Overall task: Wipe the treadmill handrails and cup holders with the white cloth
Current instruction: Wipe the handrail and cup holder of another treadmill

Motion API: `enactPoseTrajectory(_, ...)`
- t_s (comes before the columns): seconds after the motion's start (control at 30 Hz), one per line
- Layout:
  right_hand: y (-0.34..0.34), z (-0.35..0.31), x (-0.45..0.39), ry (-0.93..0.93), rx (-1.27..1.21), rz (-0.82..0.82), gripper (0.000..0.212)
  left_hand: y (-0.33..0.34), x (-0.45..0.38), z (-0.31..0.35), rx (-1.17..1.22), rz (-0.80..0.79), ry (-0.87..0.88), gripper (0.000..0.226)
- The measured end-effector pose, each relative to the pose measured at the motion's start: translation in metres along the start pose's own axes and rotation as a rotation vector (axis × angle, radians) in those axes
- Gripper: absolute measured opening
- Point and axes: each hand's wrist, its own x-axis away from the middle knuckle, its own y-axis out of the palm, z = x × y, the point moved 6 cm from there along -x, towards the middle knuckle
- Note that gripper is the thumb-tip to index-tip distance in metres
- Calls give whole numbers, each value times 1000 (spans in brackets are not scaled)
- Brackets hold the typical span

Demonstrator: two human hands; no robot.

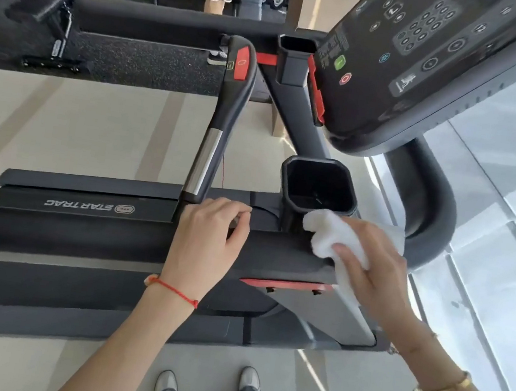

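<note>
A black treadmill stands in front of me, seen from its side. My right hand (371,277) grips the white cloth (330,235) and presses it against the side rail just below the near cup holder (319,184), a deep black square cup. My left hand (210,238) rests on the black side handrail (62,231) with its fingers curled, at the base of the inner handlebar (209,152) with the silver sensor strip. A second cup holder (294,58) sits further off beside the console (434,61).
The curved front handrail (430,213) bends round under the console at the right. The treadmill belt deck lies beyond the rail. A weight bench (54,7), dumbbell racks and a standing person are at the back. My feet stand on the pale floor below.
</note>
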Motion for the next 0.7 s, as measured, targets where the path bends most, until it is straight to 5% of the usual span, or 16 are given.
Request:
enactPoseTrajectory(0.17, -29, 40, -59, 192, -44, 59, 16, 16, -30, 16, 35, 4, -32, 24)
enactPoseTrajectory(0.3, 4, 34, -116, 6, 4, -88, 26, 27, -56, 24, 49, -18, -61, 29)
enactPoseTrajectory(0.47, 75, 45, -140, -135, 229, -526, 44, 42, -78, 20, -12, -54, -130, 34)
enactPoseTrajectory(0.7, 53, 86, -131, -38, 27, -569, 47, 57, -88, 18, 14, -116, -140, 40)
